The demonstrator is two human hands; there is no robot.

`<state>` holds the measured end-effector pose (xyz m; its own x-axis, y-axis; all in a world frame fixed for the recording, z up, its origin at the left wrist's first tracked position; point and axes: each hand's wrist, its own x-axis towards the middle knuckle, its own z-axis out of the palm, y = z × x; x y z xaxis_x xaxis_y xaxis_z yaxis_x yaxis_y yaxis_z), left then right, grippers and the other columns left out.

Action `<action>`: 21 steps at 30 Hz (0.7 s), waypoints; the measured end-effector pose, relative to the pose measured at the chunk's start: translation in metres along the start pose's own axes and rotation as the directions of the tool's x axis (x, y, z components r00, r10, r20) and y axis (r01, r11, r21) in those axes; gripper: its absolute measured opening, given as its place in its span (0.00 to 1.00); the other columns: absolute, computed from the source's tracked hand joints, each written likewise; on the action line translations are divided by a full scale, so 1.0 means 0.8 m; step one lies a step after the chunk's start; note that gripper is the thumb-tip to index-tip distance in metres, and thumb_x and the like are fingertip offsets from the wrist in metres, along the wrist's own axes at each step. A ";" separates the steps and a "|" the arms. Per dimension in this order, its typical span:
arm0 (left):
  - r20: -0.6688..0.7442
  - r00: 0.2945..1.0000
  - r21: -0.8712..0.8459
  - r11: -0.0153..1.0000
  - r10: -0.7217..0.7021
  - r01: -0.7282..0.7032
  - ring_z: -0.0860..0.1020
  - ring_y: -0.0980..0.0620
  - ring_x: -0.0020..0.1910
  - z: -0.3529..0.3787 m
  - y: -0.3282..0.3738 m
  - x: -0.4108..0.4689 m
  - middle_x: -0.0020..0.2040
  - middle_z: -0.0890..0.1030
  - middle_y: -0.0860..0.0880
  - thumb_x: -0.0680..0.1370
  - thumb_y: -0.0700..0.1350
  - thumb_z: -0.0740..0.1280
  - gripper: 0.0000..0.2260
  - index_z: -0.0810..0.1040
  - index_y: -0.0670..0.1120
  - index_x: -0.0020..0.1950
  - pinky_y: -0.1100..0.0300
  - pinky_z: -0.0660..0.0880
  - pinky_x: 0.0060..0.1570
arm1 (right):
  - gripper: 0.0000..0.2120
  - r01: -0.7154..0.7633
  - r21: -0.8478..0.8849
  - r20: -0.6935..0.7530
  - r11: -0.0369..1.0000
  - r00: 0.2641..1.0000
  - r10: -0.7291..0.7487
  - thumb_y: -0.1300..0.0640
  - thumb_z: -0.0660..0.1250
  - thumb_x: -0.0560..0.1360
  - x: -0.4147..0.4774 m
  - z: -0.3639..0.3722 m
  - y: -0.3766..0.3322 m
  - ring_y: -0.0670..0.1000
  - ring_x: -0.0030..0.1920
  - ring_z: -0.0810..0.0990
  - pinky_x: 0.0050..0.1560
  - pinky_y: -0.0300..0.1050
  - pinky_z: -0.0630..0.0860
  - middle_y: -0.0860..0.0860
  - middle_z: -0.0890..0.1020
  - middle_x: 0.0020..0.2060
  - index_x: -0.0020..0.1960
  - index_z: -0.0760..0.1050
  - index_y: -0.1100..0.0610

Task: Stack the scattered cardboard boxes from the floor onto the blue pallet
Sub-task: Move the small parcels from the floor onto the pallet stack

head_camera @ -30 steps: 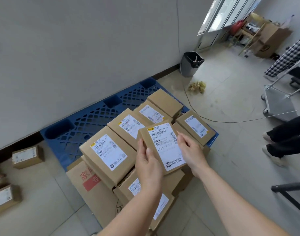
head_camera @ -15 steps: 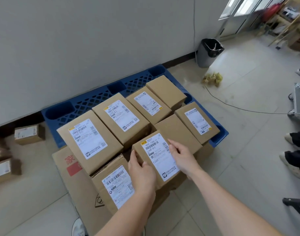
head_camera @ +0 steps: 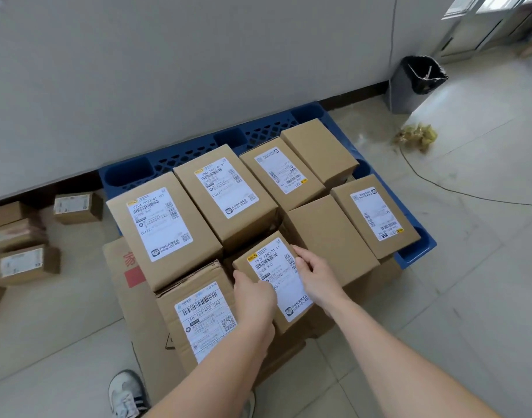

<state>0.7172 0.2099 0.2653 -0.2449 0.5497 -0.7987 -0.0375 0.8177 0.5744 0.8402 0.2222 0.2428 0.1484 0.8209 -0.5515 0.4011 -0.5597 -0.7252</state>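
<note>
Clamping the small labelled box (head_camera: 273, 279) at the near edge of the blue pallet (head_camera: 418, 248) stack, with left hand (head_camera: 254, 294) and right hand (head_camera: 316, 276) curled on its 2 long sides, long axis running away toward the wall (head_camera: 198, 70), equally close to both.

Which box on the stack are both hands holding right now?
The small front box labelled 902F: it alone has the left hand and right hand gripping its two sides.
</note>
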 end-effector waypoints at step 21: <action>0.171 0.981 -0.053 0.996 0.086 -0.078 0.71 0.58 0.47 -0.043 0.080 -0.041 0.74 0.63 0.50 0.81 0.37 0.53 0.26 0.51 0.47 0.79 0.65 0.65 0.42 | 0.16 0.117 -0.125 -0.191 0.985 0.971 -0.140 0.54 0.54 0.82 -0.008 0.009 -0.085 0.47 0.64 0.72 0.60 0.41 0.69 0.46 0.77 0.64 0.67 0.73 0.48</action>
<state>0.6898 0.2382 0.3344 -0.0775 0.6388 -0.7654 -0.0699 0.7624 0.6434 0.8052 0.2543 0.2925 0.2611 0.8975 -0.3554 0.5259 -0.4410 -0.7273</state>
